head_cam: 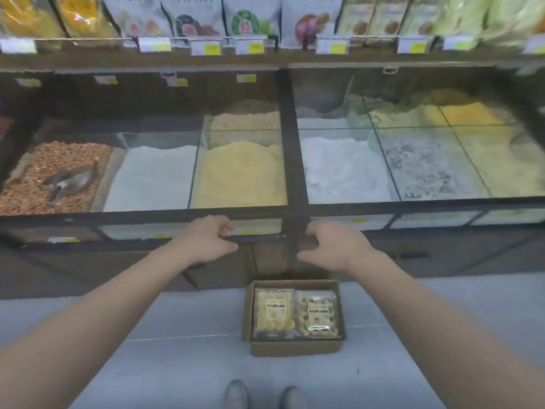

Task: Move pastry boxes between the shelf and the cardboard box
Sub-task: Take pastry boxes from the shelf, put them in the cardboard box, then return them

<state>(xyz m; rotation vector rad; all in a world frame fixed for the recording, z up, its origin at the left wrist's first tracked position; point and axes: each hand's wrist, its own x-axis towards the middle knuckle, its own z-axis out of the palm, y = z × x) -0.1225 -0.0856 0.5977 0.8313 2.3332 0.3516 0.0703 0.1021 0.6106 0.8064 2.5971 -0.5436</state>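
Note:
A brown cardboard box [295,348] sits on the grey floor below my hands. Two clear pastry boxes lie side by side in it: one with yellow pastries [273,312] on the left, one with pale curled pastries [318,315] on the right. My left hand [211,239] and my right hand [333,246] hover in front of the dark front edge of the bulk-food counter [292,184], above the box. Both hands hold nothing, fingers loosely curled and apart.
Glass-covered bins of grains and powders fill the counter, with a metal scoop [69,184] in the left bin. An upper shelf [265,59] carries bagged goods and price tags. My two shoes [262,395] stand on the tiled floor near the box.

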